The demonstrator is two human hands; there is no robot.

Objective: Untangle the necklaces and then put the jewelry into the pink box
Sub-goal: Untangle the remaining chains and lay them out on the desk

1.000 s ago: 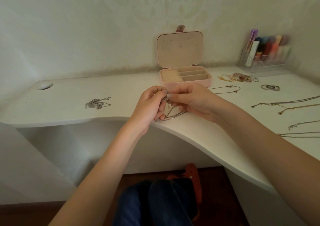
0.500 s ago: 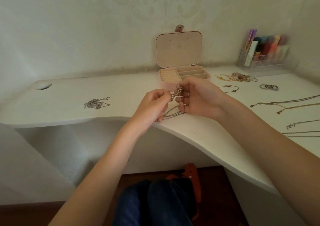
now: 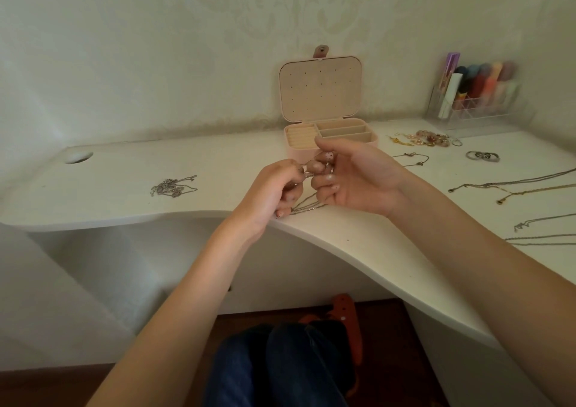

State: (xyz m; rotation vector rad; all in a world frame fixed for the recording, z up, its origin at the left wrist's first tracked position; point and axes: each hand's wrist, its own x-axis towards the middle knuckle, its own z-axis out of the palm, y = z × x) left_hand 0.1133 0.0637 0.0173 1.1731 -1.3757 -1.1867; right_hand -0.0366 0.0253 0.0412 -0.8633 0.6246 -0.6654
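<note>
- Head view: the left hand (image 3: 274, 194) and the right hand (image 3: 355, 179) meet over the front edge of the white curved desk (image 3: 218, 169), fingertips almost touching.
- Both hands pinch the thin silver tangled necklace chain (image 3: 307, 207); the knot sits between the fingertips, and the slack strands trail down to the desk at about 6 o'clock from the pinch.
- Left hand: fingers curled tight round the chain. Right hand: thumb and forefinger nip the knot, the other fingers loosely bent.
- Long axis of the trailing strands runs roughly 8 o'clock to 2 o'clock across the desk edge; judged, the pull that frees them would go along that line.
- Open pink rectangular jewelry box (image 3: 330, 138), lid upright, lies at 12 o'clock from the hands, just beyond the right fingertips; the right hand is the nearer one for the drop.
- Second bunched silver chain (image 3: 173, 185) rests at 9 o'clock, well apart, on the left hand's side.
- Straightened gold and silver chains (image 3: 511, 185) lie at 3 o'clock.
</note>
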